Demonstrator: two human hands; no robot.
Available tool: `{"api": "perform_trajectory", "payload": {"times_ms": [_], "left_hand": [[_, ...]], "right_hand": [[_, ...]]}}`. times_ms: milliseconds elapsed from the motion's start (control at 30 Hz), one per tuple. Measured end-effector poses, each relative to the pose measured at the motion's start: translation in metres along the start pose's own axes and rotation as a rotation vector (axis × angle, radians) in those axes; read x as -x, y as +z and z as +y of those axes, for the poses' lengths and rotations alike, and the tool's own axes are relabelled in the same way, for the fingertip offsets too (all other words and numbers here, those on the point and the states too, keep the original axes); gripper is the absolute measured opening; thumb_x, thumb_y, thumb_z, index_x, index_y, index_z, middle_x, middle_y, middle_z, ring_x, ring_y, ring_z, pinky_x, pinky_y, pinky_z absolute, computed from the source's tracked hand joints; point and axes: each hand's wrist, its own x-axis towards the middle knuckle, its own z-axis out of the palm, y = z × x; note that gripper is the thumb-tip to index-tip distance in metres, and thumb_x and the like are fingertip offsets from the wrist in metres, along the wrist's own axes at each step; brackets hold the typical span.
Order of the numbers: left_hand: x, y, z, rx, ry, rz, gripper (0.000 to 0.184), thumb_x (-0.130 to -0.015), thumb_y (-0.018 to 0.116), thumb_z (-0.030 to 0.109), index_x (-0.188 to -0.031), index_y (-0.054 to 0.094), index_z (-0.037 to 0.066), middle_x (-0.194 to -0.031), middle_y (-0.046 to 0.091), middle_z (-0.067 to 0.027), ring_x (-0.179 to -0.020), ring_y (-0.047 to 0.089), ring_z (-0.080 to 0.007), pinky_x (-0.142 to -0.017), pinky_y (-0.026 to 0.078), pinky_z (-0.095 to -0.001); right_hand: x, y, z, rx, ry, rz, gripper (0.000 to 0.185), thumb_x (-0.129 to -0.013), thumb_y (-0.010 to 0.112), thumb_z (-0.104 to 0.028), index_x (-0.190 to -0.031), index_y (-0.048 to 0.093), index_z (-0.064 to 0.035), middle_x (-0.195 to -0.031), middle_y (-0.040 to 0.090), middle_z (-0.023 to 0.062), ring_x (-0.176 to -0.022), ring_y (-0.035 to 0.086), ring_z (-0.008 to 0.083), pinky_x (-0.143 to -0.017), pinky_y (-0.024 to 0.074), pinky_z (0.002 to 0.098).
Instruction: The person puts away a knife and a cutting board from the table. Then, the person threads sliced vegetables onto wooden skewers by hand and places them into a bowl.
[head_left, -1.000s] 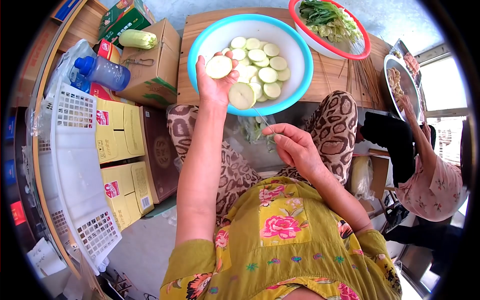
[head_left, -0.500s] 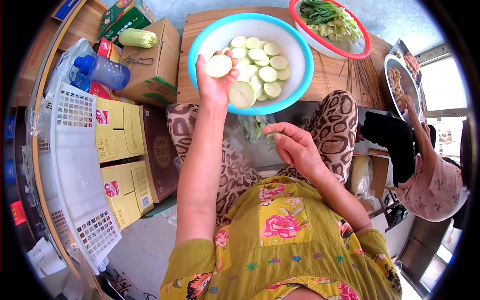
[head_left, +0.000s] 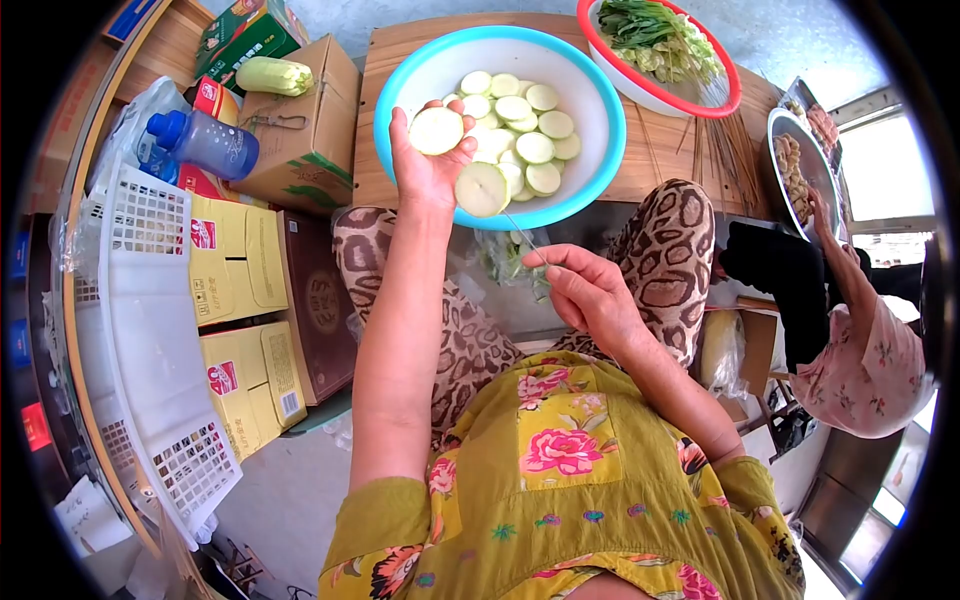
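My left hand is palm up over the near left rim of a white basin with a blue rim. Its curled fingers hold a round, pale green zucchini slice. My right hand, in front of the basin, pinches a thin skewer between thumb and fingers. On the skewer's far end is another zucchini slice, upright just below my left fingers. Inside the basin lie several more zucchini slices. Whether the skewered slice touches my left hand, I cannot tell.
Loose skewers and a red-rimmed basin of greens share the wooden table. At right, a co-worker's hand reaches a metal bowl. Left are a cardboard box with a whole zucchini, and a white crate.
Both hands keep nearly the same pose, with the slice still on the skewer. The co-worker at right has shifted slightly.
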Motion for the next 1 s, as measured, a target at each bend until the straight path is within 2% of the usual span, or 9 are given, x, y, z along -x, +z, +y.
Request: {"api": "perform_trajectory", "payload": {"times_ms": [133, 333, 1000], "left_hand": [[0.001, 0.000, 0.000, 0.013, 0.010, -0.028, 0.048, -0.096, 0.036, 0.048, -0.094, 0.058, 0.006, -0.094, 0.061, -0.0128, -0.080, 0.055, -0.0267, -0.056, 0.046, -0.0337], [0.002, 0.003, 0.000, 0.021, 0.014, -0.065, 0.047, -0.096, 0.036, 0.047, -0.093, 0.057, 0.006, -0.095, 0.058, -0.0118, -0.080, 0.052, -0.0257, -0.058, 0.046, -0.0334], [0.006, 0.004, -0.001, 0.009, 0.010, -0.100, 0.047, -0.097, 0.032, 0.046, -0.093, 0.057, 0.006, -0.093, 0.058, -0.0122, -0.081, 0.051, -0.0266, -0.063, 0.045, -0.0366]], "right_hand": [[0.001, 0.000, 0.000, -0.036, 0.010, -0.011, 0.023, -0.096, 0.047, -0.014, -0.112, 0.060, -0.0044, -0.056, 0.039, -0.0081, -0.047, 0.032, 0.0013, -0.043, 0.0228, 0.0179], [-0.002, 0.002, 0.007, -0.126, 0.010, -0.013, 0.023, -0.097, 0.047, -0.014, -0.112, 0.060, -0.0047, -0.055, 0.039, -0.0078, -0.046, 0.031, 0.0017, -0.042, 0.0218, 0.0181], [-0.005, 0.008, 0.010, -0.143, 0.009, -0.004, 0.023, -0.097, 0.046, -0.014, -0.111, 0.061, -0.0048, -0.055, 0.038, -0.0082, -0.045, 0.030, 0.0015, -0.042, 0.0214, 0.0181]]}}
